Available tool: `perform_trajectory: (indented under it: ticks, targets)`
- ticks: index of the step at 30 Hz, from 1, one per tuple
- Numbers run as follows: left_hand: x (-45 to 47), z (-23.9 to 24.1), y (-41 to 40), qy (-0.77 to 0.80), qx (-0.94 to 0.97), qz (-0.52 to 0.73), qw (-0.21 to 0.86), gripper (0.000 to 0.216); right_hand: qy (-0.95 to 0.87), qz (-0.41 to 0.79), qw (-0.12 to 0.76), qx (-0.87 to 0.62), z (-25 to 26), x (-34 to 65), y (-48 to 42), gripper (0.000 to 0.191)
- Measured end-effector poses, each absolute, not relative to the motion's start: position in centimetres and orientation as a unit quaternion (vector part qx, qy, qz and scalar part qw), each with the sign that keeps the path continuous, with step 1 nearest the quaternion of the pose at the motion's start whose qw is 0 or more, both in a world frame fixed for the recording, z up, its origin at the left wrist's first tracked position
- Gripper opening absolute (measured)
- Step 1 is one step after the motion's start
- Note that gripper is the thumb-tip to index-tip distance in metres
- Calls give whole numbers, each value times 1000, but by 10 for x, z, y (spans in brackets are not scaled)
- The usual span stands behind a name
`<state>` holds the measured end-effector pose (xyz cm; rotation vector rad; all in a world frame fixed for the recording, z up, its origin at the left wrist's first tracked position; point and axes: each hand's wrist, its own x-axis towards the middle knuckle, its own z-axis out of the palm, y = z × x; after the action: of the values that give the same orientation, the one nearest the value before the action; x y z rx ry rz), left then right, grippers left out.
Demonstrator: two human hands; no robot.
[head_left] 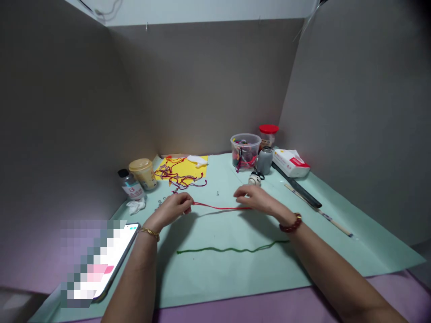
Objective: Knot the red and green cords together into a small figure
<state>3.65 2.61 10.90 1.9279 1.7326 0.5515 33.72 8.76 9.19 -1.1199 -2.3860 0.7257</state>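
Observation:
A thin red cord (218, 207) runs roughly left to right above the middle of the green sheet. My left hand (175, 205) is closed, pinching the cord's left end between thumb and fingers. Over the cord's right part hovers my right hand (253, 198), thumb and fingers stretched to the left and apart; the cord passes out of sight beneath it, so its right end is hidden. Nearer to me lies a green cord (232, 249), slightly wavy, its right end reaching my right forearm. A small white ball-like item (255, 179) sits just behind my right hand.
Dark red cords (183, 183) lie tangled on yellow paper (188, 168). At left are a bottle (132, 186), a yellow-lidded tub (143, 173) and a phone (114, 258). A clear tub (245, 150), grey jar (265, 160), tissue pack (291, 163) and stick (333, 223) are at right.

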Motion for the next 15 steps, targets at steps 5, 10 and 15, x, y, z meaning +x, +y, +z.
perform_trajectory:
  ticks: [5, 10, 15]
  targets:
    - [25, 107, 24, 630, 703, 211, 254, 30, -865, 294, 149, -379, 68, 291, 91, 19]
    - [4, 97, 26, 644, 678, 199, 292, 26, -851, 368, 123, -353, 64, 290, 98, 4]
    - [-4, 100, 22, 666, 670, 129, 301, 22, -822, 439, 121, -341, 59, 296, 97, 12]
